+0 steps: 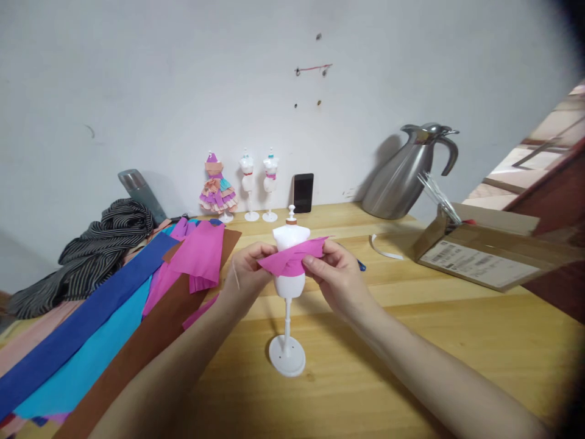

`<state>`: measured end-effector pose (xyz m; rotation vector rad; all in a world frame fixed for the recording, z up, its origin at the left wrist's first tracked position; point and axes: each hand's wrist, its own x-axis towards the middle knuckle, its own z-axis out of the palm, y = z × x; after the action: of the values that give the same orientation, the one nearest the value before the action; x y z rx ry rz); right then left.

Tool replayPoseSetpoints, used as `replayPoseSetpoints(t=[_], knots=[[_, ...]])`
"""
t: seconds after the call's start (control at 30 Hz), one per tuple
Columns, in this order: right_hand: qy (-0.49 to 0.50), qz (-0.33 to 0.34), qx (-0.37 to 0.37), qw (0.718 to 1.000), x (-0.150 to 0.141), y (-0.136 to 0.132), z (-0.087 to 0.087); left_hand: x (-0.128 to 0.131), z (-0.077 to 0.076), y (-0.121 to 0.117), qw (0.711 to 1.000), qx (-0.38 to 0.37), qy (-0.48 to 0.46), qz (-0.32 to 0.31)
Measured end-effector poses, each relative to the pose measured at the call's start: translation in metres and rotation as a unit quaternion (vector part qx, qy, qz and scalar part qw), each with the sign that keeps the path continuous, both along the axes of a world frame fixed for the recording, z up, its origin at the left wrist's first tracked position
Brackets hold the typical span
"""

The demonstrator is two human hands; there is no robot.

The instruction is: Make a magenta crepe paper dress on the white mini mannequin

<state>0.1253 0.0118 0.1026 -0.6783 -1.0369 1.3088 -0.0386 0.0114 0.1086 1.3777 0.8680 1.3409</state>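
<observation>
A small white mannequin point(290, 238) on a thin pole with a round base point(287, 355) stands on the wooden table point(411, 341). A strip of pink crepe paper point(292, 260) is wrapped across its waist. My left hand point(244, 272) pinches the paper's left end against the torso. My right hand point(338, 274) pinches the right end from the other side. Both hands sit level with the mannequin's waist.
Blue, turquoise, brown and pink paper strips point(105, 329) lie at the left beside a striped cloth point(98, 244). Three small mannequins point(249, 183), one wearing a ruffled dress, and a phone point(303, 192) stand at the wall. A steel jug point(404, 174) and an open cardboard box point(484, 253) are at the right.
</observation>
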Motion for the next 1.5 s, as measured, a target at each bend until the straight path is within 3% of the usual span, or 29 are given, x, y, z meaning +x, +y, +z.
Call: replayPoseSetpoints(t=[0.2,0.37,0.63,0.8,1.5], knots=[[0.000,0.012,-0.001,1.000,0.001,-0.001,0.002,-0.005,0.007,0.004,0.999,-0.024,-0.021,-0.031],[-0.024,0.004,0.007,1.000,0.001,-0.002,0.003,-0.009,0.012,0.005,0.999,-0.015,0.014,-0.034],[-0.023,0.006,-0.004,1.000,0.001,-0.001,0.002,-0.005,0.012,0.006,0.997,-0.070,-0.035,-0.023],[-0.007,0.041,-0.010,0.999,0.001,-0.002,0.004,-0.009,0.008,0.007,0.995,-0.081,-0.039,-0.044],[-0.004,0.002,0.002,1.000,-0.003,0.002,-0.006,-0.005,0.009,0.005,0.987,-0.128,-0.075,-0.061]])
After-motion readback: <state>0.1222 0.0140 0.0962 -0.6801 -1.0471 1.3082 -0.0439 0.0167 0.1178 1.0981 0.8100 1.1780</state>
